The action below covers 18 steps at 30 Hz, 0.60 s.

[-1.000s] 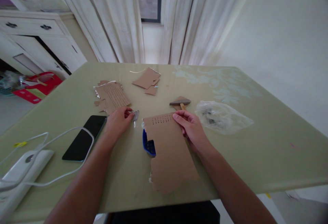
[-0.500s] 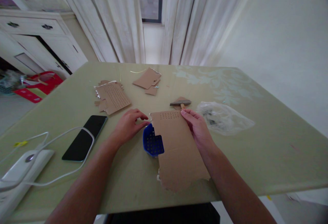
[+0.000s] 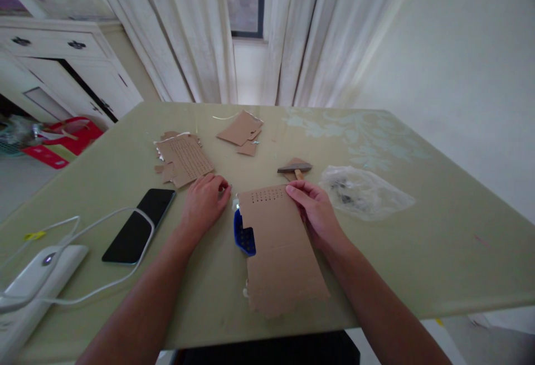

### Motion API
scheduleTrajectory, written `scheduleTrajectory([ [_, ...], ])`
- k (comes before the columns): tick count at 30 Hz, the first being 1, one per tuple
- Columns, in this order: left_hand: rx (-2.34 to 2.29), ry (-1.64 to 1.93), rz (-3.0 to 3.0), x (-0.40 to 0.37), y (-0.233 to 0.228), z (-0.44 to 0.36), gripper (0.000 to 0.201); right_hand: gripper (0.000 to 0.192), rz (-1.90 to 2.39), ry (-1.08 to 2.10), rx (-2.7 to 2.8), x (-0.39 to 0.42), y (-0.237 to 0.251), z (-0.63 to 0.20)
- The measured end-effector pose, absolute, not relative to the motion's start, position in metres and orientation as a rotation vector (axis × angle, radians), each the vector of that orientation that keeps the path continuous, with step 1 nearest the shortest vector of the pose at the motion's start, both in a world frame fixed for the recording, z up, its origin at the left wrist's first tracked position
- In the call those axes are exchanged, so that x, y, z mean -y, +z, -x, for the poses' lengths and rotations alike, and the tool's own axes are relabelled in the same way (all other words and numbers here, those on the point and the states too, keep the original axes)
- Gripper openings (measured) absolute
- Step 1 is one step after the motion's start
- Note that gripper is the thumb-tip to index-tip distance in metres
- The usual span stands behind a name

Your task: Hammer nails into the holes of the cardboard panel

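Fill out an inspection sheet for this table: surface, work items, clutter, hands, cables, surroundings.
Surface: green table, faint leaf pattern at far right.
Job's things: punched cardboard sheet lying over a blue perforated block.
Clutter: cardboard scraps, small hammer, plastic bag, phone.
Grips: left hand rests beside the block, contents hidden; right hand pinches the sheet's far right edge.
Cables: white cable loops over the phone to a power strip.
Surroundings: curtains, white cabinet.
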State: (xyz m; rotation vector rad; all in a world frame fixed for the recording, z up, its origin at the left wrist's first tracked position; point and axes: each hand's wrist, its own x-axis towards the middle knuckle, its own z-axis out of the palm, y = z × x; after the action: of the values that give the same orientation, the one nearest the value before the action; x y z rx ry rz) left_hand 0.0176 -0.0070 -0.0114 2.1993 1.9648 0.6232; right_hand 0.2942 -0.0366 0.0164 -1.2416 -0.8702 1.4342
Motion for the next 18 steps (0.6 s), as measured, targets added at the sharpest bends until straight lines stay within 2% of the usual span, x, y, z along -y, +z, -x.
scheduleTrajectory([
  [5,-1.603,1.053,-1.806,0.014,0.002,-0.034,0.05,0.038,1.277,1.36,0.984,0.035,0.016,-0.294],
  [8,-1.362,1.042,-1.655,0.025,0.011,-0.046,0.06,0.037,1.272,1.336,1.024,0.033,0.015,-0.294],
  [18,-1.094,0.783,-1.417,0.039,0.014,-0.049,0.057,0.034,1.289,1.306,1.133,0.03,0.01,-0.296],
])
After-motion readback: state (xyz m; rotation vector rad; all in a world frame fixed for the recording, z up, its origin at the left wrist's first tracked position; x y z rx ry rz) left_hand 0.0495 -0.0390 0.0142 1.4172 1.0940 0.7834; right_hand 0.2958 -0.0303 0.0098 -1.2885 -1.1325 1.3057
